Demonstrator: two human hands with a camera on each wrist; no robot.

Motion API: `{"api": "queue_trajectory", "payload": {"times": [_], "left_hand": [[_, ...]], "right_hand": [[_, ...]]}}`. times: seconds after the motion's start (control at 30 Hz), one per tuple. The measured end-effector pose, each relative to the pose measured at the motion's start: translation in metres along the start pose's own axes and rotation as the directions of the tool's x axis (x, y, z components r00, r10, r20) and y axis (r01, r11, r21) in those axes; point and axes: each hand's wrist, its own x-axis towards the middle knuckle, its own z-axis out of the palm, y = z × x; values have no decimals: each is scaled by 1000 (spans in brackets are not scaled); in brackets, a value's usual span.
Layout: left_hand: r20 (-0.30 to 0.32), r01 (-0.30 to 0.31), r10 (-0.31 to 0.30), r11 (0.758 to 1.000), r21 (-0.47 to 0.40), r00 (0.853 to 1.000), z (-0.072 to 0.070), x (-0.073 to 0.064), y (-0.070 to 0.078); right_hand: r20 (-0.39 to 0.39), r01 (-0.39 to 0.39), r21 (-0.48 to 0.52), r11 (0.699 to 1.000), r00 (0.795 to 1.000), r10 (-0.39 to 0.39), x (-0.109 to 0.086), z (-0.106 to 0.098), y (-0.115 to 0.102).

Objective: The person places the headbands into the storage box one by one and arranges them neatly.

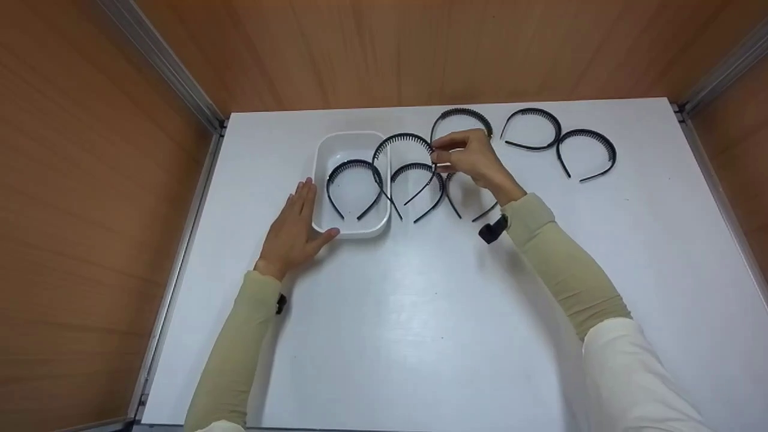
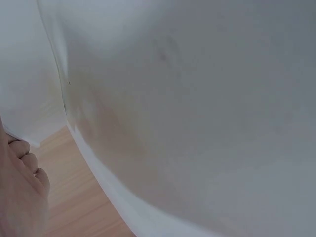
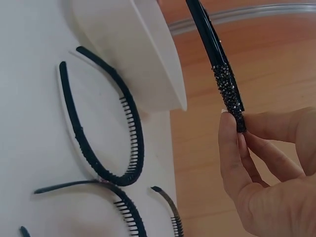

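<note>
Between thumb and fingers, my right hand (image 1: 471, 159) pinches a black toothed headband (image 1: 401, 138) by its side, lifted beside the tray's right edge. In the right wrist view that headband (image 3: 224, 84) shows a glittery, beaded stretch near the fingertips. My left hand (image 1: 291, 231) lies with straight fingers against the left side of a white plastic tray (image 1: 351, 234), its thumb at the near corner. One black headband (image 1: 354, 162) lies inside the tray. The left wrist view shows mostly the tray's pale wall (image 2: 197, 123) and part of the hand.
Just right of the tray, two headbands lie on the white table (image 1: 384, 336), one (image 1: 420, 166) partly behind the held one. Further back is another headband (image 1: 462, 112), with two more (image 1: 534, 112) (image 1: 587, 133) at the far right. Wood-look panels (image 1: 420, 54) enclose the table's back and sides.
</note>
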Motion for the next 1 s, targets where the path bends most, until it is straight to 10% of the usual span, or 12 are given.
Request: {"api": "queue_trajectory", "payload": {"times": [1.0], "left_hand": [[-4,-5,5,1000,-11,1000,1,0,0]], "right_hand": [[-6,-27,-117,993,1000,27,25,64,-8]]}}
